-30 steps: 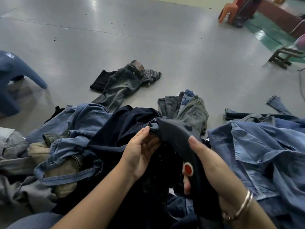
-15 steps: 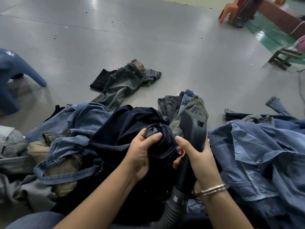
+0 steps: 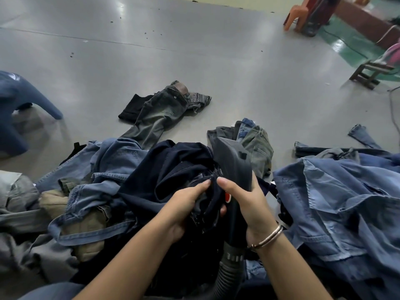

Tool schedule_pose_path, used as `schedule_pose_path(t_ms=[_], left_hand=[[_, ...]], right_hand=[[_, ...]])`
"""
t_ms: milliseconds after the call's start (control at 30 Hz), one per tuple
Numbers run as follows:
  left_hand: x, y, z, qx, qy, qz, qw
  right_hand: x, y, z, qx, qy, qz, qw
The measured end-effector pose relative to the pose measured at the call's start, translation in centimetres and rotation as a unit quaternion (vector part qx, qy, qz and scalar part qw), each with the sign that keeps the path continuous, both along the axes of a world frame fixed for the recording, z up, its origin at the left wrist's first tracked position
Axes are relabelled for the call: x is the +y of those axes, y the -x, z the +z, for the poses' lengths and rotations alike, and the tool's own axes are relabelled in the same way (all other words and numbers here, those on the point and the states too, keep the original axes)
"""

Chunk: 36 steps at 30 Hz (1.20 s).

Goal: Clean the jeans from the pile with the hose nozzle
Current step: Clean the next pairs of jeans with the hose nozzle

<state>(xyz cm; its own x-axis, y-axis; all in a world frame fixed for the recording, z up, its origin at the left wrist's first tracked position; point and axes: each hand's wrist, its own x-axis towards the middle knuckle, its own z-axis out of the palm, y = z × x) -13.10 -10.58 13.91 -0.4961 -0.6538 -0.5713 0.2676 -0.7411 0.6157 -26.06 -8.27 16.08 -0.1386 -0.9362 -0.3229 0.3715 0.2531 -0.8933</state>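
The person is working over the pile of denim, and the left hand [image 3: 184,204] is bunching a fold of the dark navy jeans [image 3: 173,167] between thumb and curled fingers, holding it up against the tool. The right hand [image 3: 246,200] is wrapping around the black hose nozzle [image 3: 232,163], thumb pointing up along its side, just beside a red button [image 3: 228,197]. The nozzle's flat mouth is sitting right at the gathered cloth, with the ribbed grey hose [image 3: 225,271] trailing down toward the person's lap. The navy jeans are lying on top of the heap, between lighter blue denim garments [image 3: 337,191] on the right and a blue pair [image 3: 114,154] on the left. The risk I'm seeing is loose fabric being drawn into the nozzle mouth and clogging it, since the fold is bunched rather than stretched flat. The thumb could also be nudging the red button unintentionally.
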Motion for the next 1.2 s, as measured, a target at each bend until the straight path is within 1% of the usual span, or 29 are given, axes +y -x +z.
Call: schedule_pose_path(t_ms=[100,133,167,200,267,367,433,500,600,667,733,800,867,933,1000,1067,1133,1200], left_hand=[[-0.8,-0.4,-0.7,-0.120,0.074,0.050,0.989],[-1.0,-0.6,-0.8,-0.149,0.097,0.074,0.981],[-1.2,-0.7,-0.9,-0.152,0.107,0.099,0.978],[-1.3,-0.8,-0.8,-0.127,0.095,0.122,0.980],[-1.5,-1.0,-0.5,-0.051,0.035,0.145,0.988],[-1.4,-1.2,0.2,0.058,-0.035,0.140,0.988],[-1.0,-1.0,0.7,0.124,-0.035,0.127,0.983],[-0.5,-0.7,0.7,0.146,-0.001,0.112,0.983],[-0.3,-0.7,0.2,0.110,0.089,0.130,0.981],[-0.6,-1.1,-0.3,0.098,0.117,0.156,0.976],[-0.9,-1.4,-0.5,0.083,0.147,0.162,0.972],[-1.1,-1.5,-0.7,0.060,0.173,0.158,0.970],[-1.1,-1.3,-0.8,0.037,0.194,0.154,0.968],[-1.0,-1.0,-0.9,0.013,0.213,0.143,0.966],[-0.9,-1.0,-0.9,-0.022,0.243,0.125,0.962],[-0.7,-0.7,-0.9,-0.061,0.275,0.099,0.954],[-0.6,-0.6,-0.9,-0.081,0.290,0.083,0.950],[-0.8,-0.7,-0.9,-0.090,0.294,0.083,0.948]], right_hand=[[0.2,0.2,0.3,-0.001,0.039,0.023,0.999],[0.2,0.5,0.4,0.007,0.048,0.029,0.998],[0.3,0.8,0.6,0.015,0.051,0.033,0.998],[0.4,1.0,0.7,0.017,0.046,0.029,0.998],[0.3,1.9,0.6,-0.005,0.005,-0.004,1.000],[-0.1,3.4,0.1,-0.051,-0.074,-0.039,0.995],[-0.2,3.7,-0.3,-0.064,-0.112,-0.024,0.991],[-0.2,3.4,-0.9,-0.046,-0.117,-0.024,0.992],[-0.1,3.1,-0.7,0.000,-0.082,-0.046,0.996],[0.1,3.9,0.5,0.031,-0.055,-0.042,0.997],[0.6,5.2,2.1,0.040,-0.031,0.015,0.999],[1.7,5.7,3.6,0.050,-0.028,0.113,0.992],[2.7,5.2,4.1,0.052,-0.052,0.192,0.979],[3.2,4.4,4.1,0.059,-0.088,0.229,0.968],[2.9,3.6,4.1,0.086,-0.100,0.231,0.964],[2.2,3.5,4.3,0.097,-0.102,0.199,0.970],[1.6,4.0,4.6,0.091,-0.105,0.155,0.978],[1.7,4.9,4.7,0.080,-0.107,0.140,0.981]])
